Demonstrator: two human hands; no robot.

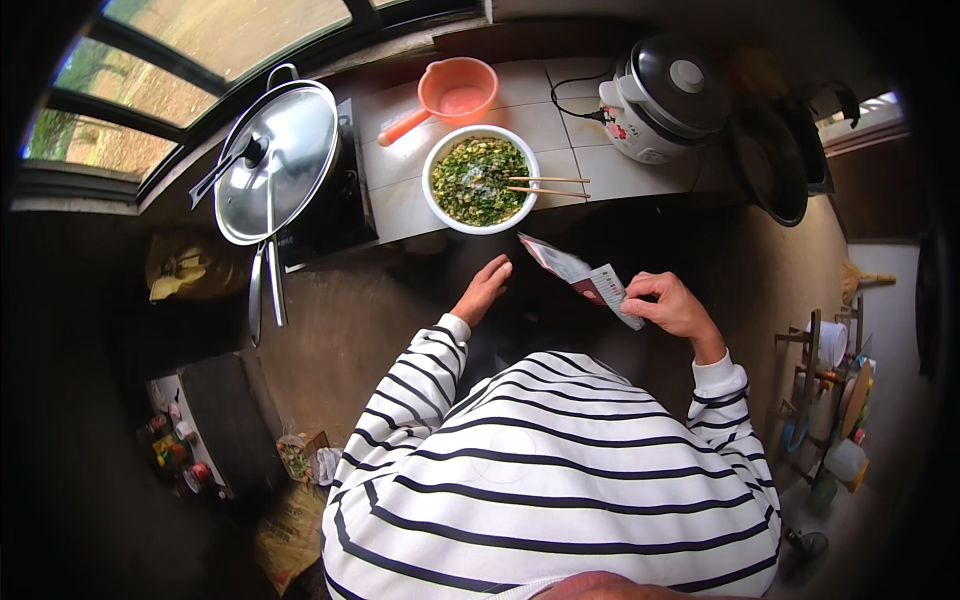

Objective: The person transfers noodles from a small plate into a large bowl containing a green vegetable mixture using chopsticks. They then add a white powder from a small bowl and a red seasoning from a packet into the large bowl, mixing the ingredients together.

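Observation:
My right hand (673, 304) pinches one end of a thin printed packet (596, 283) between thumb and fingers. The packet slants up and left, its far end just below the white bowl (480, 229) near the counter's front edge. Chopped green leaves with yellowish bits (480, 180) fill this bowl, and a pale granular patch lies on top of them. Two wooden chopsticks (555, 186) rest over the bowl's right rim. My left hand (484, 289) holds nothing; it hovers below the bowl with its fingers extended, apart from the packet.
An orange plastic ladle (457, 90) sits behind the bowl on the tiled counter (397, 206). To the left, a lidded wok (274, 161) stands on a black cooktop, its handle jutting past the edge. A rice cooker (660, 105) with a cord and a dark pan (772, 161) occupy the right.

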